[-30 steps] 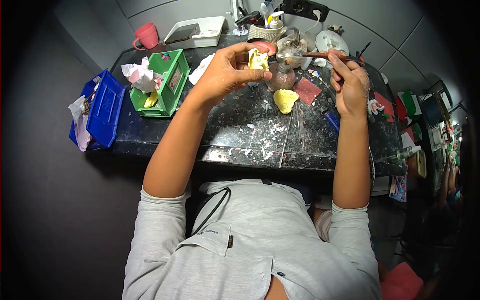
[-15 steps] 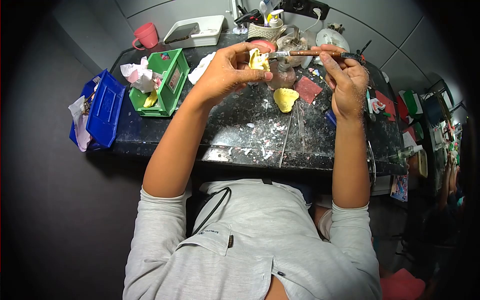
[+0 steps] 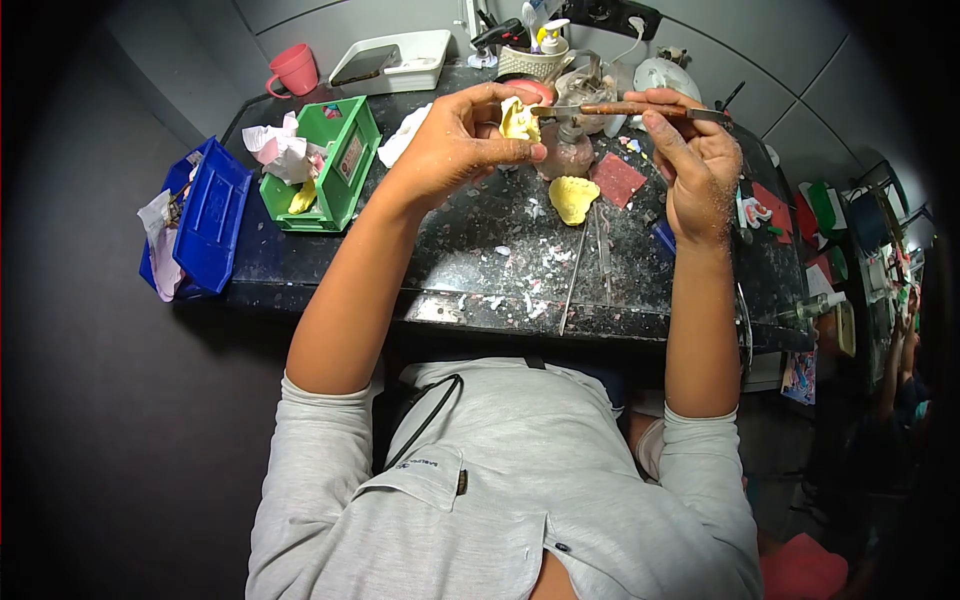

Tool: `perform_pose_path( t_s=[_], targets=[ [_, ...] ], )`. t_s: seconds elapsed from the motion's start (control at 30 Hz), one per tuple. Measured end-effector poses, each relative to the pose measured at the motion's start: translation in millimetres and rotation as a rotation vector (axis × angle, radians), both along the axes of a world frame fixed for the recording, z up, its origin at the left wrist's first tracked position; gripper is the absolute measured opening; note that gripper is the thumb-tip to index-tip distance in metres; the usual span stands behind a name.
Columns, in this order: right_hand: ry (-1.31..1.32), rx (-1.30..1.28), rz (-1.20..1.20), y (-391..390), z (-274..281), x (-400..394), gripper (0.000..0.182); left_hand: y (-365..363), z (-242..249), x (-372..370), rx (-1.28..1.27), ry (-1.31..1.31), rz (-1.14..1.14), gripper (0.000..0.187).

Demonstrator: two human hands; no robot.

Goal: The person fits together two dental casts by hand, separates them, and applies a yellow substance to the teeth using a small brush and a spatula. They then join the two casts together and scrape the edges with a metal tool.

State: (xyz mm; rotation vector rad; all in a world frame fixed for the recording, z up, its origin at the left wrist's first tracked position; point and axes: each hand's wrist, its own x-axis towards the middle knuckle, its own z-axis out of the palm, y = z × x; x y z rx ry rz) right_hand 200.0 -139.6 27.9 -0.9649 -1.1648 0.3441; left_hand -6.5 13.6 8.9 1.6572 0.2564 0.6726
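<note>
Pinched between the thumb and fingers of my left hand (image 3: 455, 135) is a yellow plaster dental cast (image 3: 519, 120), raised above the bench. My right hand (image 3: 692, 165) grips a wax knife (image 3: 625, 108) by its brown wooden handle, held level. The knife's blade points left and its tip meets the right side of the cast; whether it presses in cannot be made out. Below, a second yellow dental cast (image 3: 573, 200) lies on the bench beside a red wax sheet (image 3: 618, 179). A thin metal instrument (image 3: 573, 285) lies nearer the front edge.
White and pink scraps litter the black bench (image 3: 455, 250). To the left stand a green bin (image 3: 345, 165), a blue bin (image 3: 212, 225) and a pink mug (image 3: 293, 70). At the back are a white tray (image 3: 425, 50) and a basket of tools (image 3: 532, 63).
The wax knife has turned in my right hand, so its blade now shows narrower. My left hand keeps the cast in nearly the same spot.
</note>
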Motion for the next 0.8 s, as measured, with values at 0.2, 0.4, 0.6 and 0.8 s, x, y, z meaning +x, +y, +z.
perform_pose_path(
  t_s=[0.2, 0.4, 0.6, 0.8],
  targets=[
    [-0.020, 0.003, -0.002, -0.4, 0.1, 0.5, 0.020, -2.4, 2.8, 0.2, -0.031, -0.021, -0.011, 0.053],
    [-0.013, 0.036, 0.009, 0.3, 0.6, -2.0, 0.020, -2.5, 3.5, 0.2, -0.036, -0.012, 0.003, 0.055],
    [0.163, 0.007, -0.055, 6.3, -5.1, 6.0, 0.019, 4.5, 10.1, -6.2, -0.155, -0.030, 0.003, 0.040],
    [0.262, -0.111, -0.198, 29.2, -16.5, 16.5, 0.020, 22.5, 8.0, -7.3, -0.334, -0.219, 0.000, 0.053]
  ],
)
